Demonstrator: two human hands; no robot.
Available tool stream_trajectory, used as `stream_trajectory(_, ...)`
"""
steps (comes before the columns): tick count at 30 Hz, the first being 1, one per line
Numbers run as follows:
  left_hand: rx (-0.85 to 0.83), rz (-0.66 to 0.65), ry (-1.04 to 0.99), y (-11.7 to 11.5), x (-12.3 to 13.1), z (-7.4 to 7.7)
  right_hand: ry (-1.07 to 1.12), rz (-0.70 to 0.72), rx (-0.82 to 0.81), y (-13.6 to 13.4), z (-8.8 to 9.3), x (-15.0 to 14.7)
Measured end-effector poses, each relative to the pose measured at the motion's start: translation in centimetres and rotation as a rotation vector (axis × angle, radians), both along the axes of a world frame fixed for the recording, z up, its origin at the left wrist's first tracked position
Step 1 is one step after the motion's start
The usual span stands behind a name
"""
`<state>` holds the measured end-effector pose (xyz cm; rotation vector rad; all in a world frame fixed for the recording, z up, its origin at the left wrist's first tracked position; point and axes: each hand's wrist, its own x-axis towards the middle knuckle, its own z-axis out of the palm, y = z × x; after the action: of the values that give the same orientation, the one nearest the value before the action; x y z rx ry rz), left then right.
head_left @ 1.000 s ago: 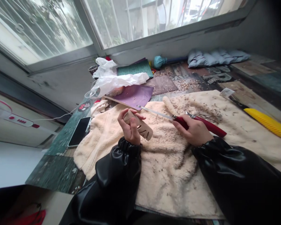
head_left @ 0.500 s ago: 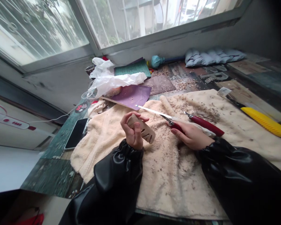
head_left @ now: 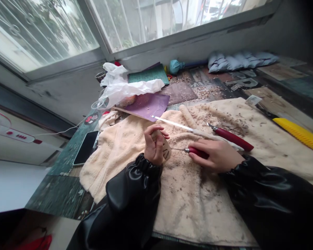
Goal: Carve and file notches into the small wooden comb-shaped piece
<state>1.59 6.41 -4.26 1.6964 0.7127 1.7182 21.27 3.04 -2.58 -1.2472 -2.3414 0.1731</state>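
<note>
My left hand [head_left: 154,146] is closed around a small pale wooden block [head_left: 167,151] with slots cut through its face. In my right hand [head_left: 216,154] is a carving knife [head_left: 197,152] with a red handle, its thin blade pointing left. The blade's tip is at or very near the block's right edge; whether it touches I cannot tell. Beyond my right hand lies a second red-handled carving knife [head_left: 232,138]. Near it a thin metal strip [head_left: 172,124] with a wrapped end rests on the cream towel [head_left: 187,205], which is strewn with wood shavings.
A yellow-handled tool [head_left: 299,133] lies at the right. Toward the window are a purple sheet [head_left: 151,106], a white plastic bag [head_left: 130,89], a green mat [head_left: 148,74] and a blue-grey cushion [head_left: 242,62]. A phone [head_left: 86,148] lies by the table's left edge.
The block has turned in my left hand, its slotted face now more to the right. My right hand has brought the knife lower, its blade now level with the block.
</note>
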Motion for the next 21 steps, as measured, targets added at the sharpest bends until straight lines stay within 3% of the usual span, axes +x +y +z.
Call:
stream_trajectory(6, -0.027, 0.087, -0.061, 0.07, 0.33, -0.08, -0.049, -0.016, -0.043, -0.45, -0.29, -0.6)
stream_trajectory(13, -0.038, 0.082, -0.028, 0.13, 0.22, 0.14, -0.086, -0.034, -0.007, -0.4, -0.58, -0.79)
stream_trajectory(21, -0.077, 0.085, -0.018, 0.25, -0.08, -0.02, -0.114, -0.05, 0.115, -0.42, -0.91, -1.09)
